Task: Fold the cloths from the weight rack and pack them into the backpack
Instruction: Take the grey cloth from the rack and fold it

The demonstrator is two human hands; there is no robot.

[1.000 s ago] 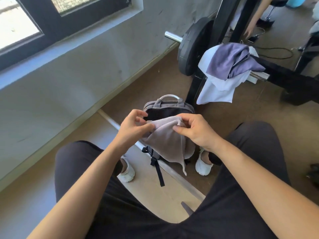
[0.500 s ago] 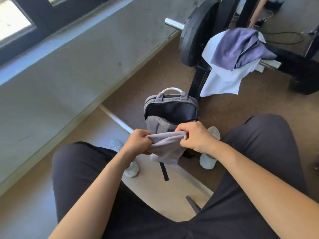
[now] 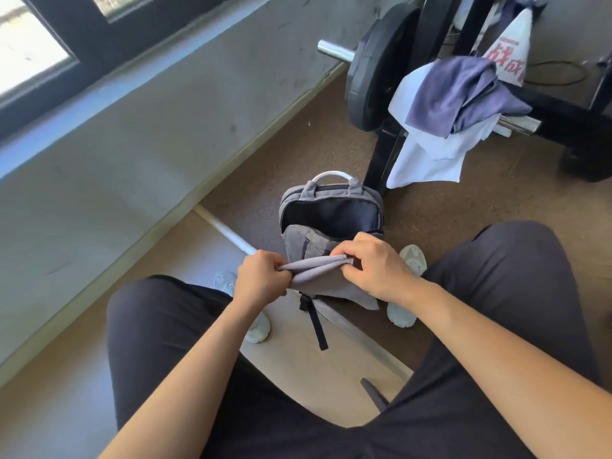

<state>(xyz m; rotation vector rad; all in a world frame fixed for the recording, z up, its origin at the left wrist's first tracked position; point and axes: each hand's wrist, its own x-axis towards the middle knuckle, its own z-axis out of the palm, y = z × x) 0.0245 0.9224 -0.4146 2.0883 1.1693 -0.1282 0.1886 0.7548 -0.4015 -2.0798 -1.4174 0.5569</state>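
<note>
While you hold grey cloth [image 3: 326,276] doubled above open backpack [image 3: 331,217], left hand [image 3: 261,276] fists one end, right hand [image 3: 374,270] pinches other: tension keeps fold flat. Purple cloth [image 3: 460,91], white cloth [image 3: 433,154] wait on weight rack [image 3: 563,111].

The open mouth of the grey fabric backpack [image 3: 331,223] gapes dark and unblocked just beyond the left hand [image 3: 261,278] and right hand [image 3: 377,266], which grip a folded pale grey cloth [image 3: 326,276] stretched between them in front of it. Behind the backpack the black weight rack [image 3: 384,150], its black round plate [image 3: 377,71] and draped purple cloth [image 3: 463,94] over a white cloth [image 3: 430,157] close off the far right, while bare brown floor [image 3: 265,160] lies open to the left.
</note>
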